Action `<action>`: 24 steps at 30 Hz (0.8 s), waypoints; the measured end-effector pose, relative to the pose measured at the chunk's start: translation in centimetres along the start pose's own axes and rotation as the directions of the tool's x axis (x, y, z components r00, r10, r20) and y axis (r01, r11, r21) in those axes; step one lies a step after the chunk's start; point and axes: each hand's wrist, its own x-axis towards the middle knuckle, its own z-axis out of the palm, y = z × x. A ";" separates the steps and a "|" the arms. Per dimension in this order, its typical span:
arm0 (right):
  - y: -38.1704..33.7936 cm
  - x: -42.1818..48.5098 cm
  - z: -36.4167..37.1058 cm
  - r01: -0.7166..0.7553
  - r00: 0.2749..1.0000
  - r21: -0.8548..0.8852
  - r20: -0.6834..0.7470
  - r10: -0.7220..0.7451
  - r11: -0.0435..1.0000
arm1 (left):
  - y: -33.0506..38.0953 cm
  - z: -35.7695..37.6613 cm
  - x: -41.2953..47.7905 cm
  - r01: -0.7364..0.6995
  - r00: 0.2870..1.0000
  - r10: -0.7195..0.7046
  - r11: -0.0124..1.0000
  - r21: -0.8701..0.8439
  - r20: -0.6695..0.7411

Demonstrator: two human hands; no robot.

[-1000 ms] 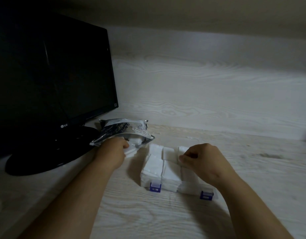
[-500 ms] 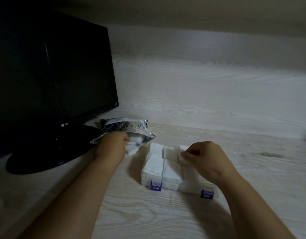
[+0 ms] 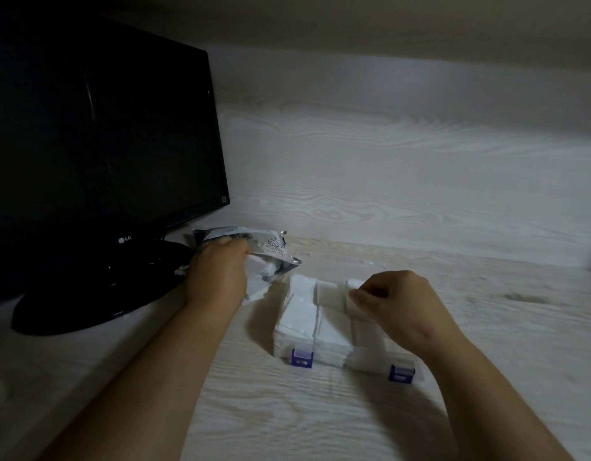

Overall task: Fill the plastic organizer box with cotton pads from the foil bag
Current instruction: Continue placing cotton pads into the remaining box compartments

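Cotton pads (image 3: 295,314): right hand (image 3: 397,302) fingers pinch one over organizer box (image 3: 367,362), seating due next; left hand (image 3: 217,277) fingers, hidden in ten-o'clock foil bag (image 3: 274,251), grip untellable.

Home desk nook: LG monitor (image 3: 101,154) on pale wood-grain desktop (image 3: 320,410).

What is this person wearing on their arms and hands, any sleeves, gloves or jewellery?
Nothing shows. The left hand and right hand are bare, without gloves, and no ring, watch or bracelet is visible in this dim light. The left forearm and right forearm are uncovered down to the picture's lower edge, so no sleeve appears.
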 end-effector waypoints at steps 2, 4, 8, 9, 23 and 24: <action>0.0 0.0 0.0 -0.001 1.000 0.009 -0.005 0.001 1.000 | 0.1 -0.1 0.0 -0.059 0.995 0.059 0.998 -0.001 -0.078; -0.1 0.0 0.1 0.002 1.000 0.011 -0.011 -0.002 1.000 | 0.2 -0.2 0.0 -0.106 0.984 0.111 0.994 0.037 -0.137; 0.0 0.1 0.1 0.008 0.999 0.015 -0.031 -0.008 1.000 | 0.8 -0.5 -0.1 -0.083 0.976 0.095 0.994 0.068 -0.198; 0.1 0.1 0.2 0.013 0.999 0.015 -0.035 -0.012 1.000 | 1.1 -0.5 -0.2 -0.066 0.975 0.072 0.997 0.034 -0.211; 0.5 0.7 1.1 0.034 0.989 0.280 -0.149 0.008 0.959 | 5.3 -1.3 0.0 0.203 0.977 -0.196 0.701 -0.684 0.089; 0.4 0.6 1.0 0.033 0.989 0.321 -0.149 0.017 0.947 | 5.7 -1.2 0.0 0.221 0.975 -0.184 0.688 -0.691 0.127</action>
